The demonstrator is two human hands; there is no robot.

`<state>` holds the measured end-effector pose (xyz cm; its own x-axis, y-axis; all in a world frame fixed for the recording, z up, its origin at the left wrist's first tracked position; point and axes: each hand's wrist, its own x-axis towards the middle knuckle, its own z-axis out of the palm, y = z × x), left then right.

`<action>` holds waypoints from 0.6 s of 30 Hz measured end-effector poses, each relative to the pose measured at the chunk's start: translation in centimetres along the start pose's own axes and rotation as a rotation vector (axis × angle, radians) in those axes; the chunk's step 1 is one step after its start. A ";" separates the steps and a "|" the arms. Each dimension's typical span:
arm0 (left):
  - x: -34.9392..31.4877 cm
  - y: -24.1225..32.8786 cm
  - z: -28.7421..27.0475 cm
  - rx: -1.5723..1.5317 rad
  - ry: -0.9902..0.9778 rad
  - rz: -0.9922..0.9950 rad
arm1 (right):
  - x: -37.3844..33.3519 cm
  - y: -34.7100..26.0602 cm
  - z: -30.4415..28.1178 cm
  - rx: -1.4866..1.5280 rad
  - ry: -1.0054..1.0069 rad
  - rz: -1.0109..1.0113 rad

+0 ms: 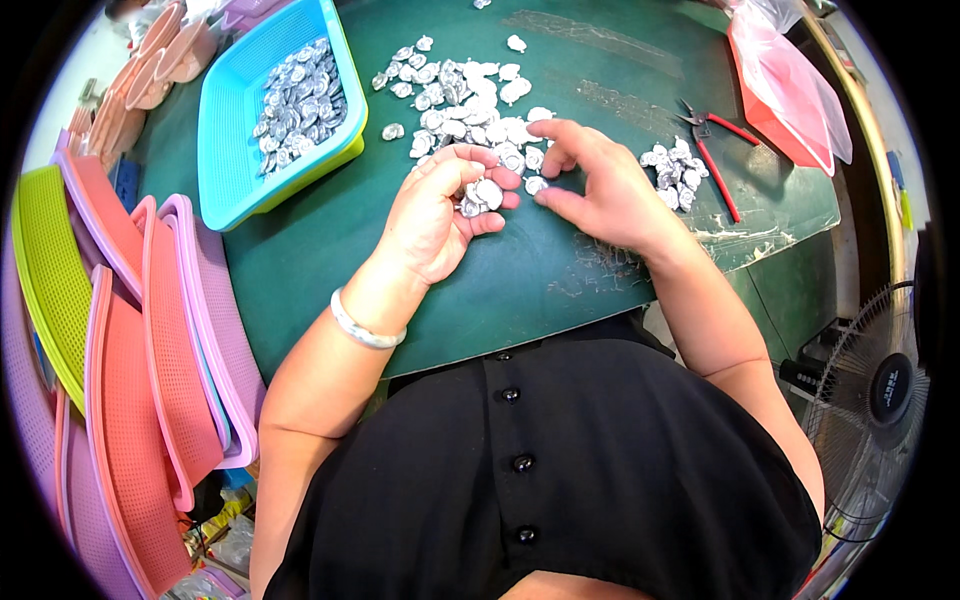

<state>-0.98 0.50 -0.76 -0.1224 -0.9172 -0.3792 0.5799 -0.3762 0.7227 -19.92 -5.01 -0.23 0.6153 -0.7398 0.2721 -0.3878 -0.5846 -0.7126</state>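
Observation:
My left hand point(437, 205), with a pale bangle point(366, 322) on its wrist, is turned palm up. Its curled fingers hold a small cluster of silver rose-shaped metal pieces point(483, 197). To its right is my right hand point(607, 183), fingers bent and spread apart, thumb tip beside a single silver piece point(535, 185) on the green table. I cannot tell whether the thumb touches that piece. Beyond both hands spreads a loose heap of the same silver pieces point(455, 90). A smaller heap of them point(680, 172) sits to the right of my right hand.
A blue basket point(225, 140) of silver pieces stands at the left on the green table point(300, 290). Red-handled pliers point(716, 165) lie at the right, near a red tray point(765, 100) with plastic film. Stacked coloured baskets point(130, 420) crowd the left; a fan point(885, 390) stands lower right.

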 end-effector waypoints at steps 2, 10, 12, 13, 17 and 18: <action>0.0 0.1 0.0 0.039 0.022 -0.013 | 0.0 -0.3 0.3 -0.101 -0.015 -0.019; -0.3 -0.1 0.4 0.281 0.041 -0.029 | 0.1 -0.2 0.4 0.054 0.012 -0.026; -0.3 -0.2 0.5 0.303 0.035 -0.033 | 0.1 -0.4 0.6 0.164 0.037 -0.028; -0.4 -0.2 0.6 0.309 0.030 -0.035 | 0.1 -0.5 0.7 0.222 0.046 -0.041; -0.4 -0.6 0.5 0.298 0.003 -0.026 | 0.1 -0.5 1.1 0.401 0.046 -0.048; -0.4 -0.6 0.5 0.285 0.009 -0.022 | 0.1 -0.5 1.1 0.499 0.043 -0.011</action>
<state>-1.64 1.00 -0.75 -0.1244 -0.9079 -0.4004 0.3270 -0.4185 0.8473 -18.89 -4.48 -0.59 0.5843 -0.7539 0.3004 0.0008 -0.3696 -0.9292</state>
